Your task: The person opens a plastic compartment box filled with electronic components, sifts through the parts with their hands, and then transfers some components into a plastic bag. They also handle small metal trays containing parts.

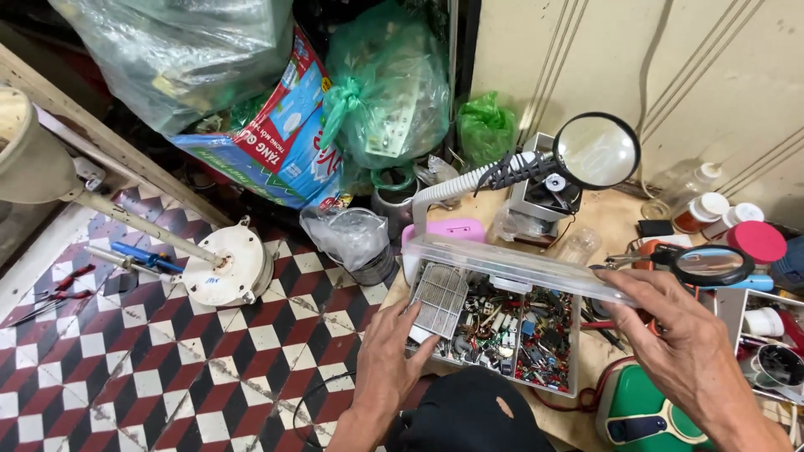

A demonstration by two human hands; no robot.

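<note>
A chequered tile floor (167,368) is showing on the left, where a round white motor housing (228,272) is lying. Far back, plastic bags (385,92) are being kept piled. On the wooden table (611,219) at the right, a clear compartment box (502,322) of small electronic parts is being propped open at the near edge. Its transparent lid (519,266) is being held up by the right hand (682,339), fingers spread along the lid's edge, seemingly so the contents stay reachable. The left hand (394,351) is being pressed, fingers loosely curled, against the box's near left corner beside a small grille piece (440,300), apparently steadying it. A magnifier (596,151) on a flexible arm is standing just behind.
</note>
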